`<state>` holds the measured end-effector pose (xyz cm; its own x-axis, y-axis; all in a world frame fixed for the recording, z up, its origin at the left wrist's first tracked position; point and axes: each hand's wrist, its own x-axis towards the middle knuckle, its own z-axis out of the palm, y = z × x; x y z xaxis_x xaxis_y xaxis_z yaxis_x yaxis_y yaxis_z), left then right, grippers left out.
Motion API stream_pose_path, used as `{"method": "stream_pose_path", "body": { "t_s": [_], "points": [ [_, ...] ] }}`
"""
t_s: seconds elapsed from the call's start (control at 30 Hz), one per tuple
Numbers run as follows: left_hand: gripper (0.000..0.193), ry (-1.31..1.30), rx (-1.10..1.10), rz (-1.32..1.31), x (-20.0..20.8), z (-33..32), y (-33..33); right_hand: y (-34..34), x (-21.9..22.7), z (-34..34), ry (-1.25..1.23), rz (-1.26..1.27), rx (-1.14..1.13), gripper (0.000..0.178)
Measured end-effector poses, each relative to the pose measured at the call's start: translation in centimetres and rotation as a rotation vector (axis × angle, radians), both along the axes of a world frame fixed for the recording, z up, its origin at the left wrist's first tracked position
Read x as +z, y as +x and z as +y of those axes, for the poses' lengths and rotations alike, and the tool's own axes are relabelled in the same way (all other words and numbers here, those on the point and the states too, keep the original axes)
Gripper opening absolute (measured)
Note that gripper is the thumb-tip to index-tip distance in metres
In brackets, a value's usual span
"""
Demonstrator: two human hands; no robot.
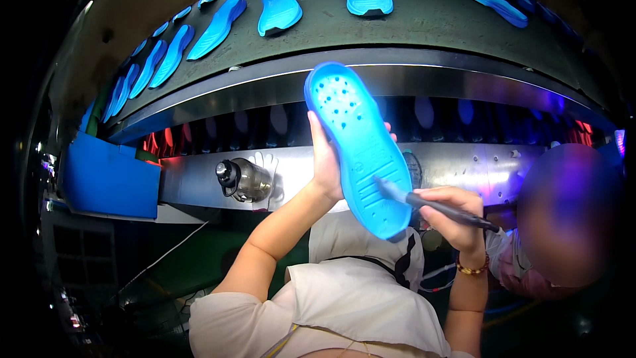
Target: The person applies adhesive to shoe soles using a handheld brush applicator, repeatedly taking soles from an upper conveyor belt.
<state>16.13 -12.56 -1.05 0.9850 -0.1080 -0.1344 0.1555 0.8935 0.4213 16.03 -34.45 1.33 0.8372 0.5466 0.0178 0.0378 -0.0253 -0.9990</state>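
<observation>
A blue shoe sole (361, 142) is held up in front of me, tilted, with a cluster of dark holes at its far end and ridges near its close end. My left hand (326, 167) grips it from the left side and behind, and fingertips show past its right edge. In my right hand (462, 237) is a brush (416, 201) with a dark handle. Its bristle tip lies against the ridged part of the sole. A beaded bracelet (472, 270) circles my right wrist.
Beyond a metal rail (265, 77), several blue soles (279, 10) rest on a dark belt (424, 30). On the metal ledge (179, 182) below stands a lidded bottle (248, 181). A blue box (112, 179) is at left; another person (523, 272) is close on my right.
</observation>
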Motion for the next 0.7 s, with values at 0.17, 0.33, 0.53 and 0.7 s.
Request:
{"method": "stream_pose_path", "body": {
  "t_s": [0.17, 0.33, 0.53, 0.7],
  "points": [
    [0.092, -0.041, -0.069, -0.091, 0.9, 0.5, 0.6, 0.6, 0.5, -0.3, 0.114, -0.352, 0.4, 0.023],
    [0.087, 0.003, 0.012, -0.098, 2.6, 0.1, 1.5, 0.6, -1.9, 0.1, 0.374, 0.02, 0.105, 0.021],
    [0.068, 0.141, 0.043, -0.069, 1.4, -2.3, -1.8, -1.6, -1.3, 2.3, 0.383, 0.141, -0.136, 0.021],
    [0.049, -0.031, 0.105, -0.075, 1.6, -1.0, -0.5, -0.6, -0.2, 1.4, 0.394, 0.009, -0.012, 0.018]
  ]
}}
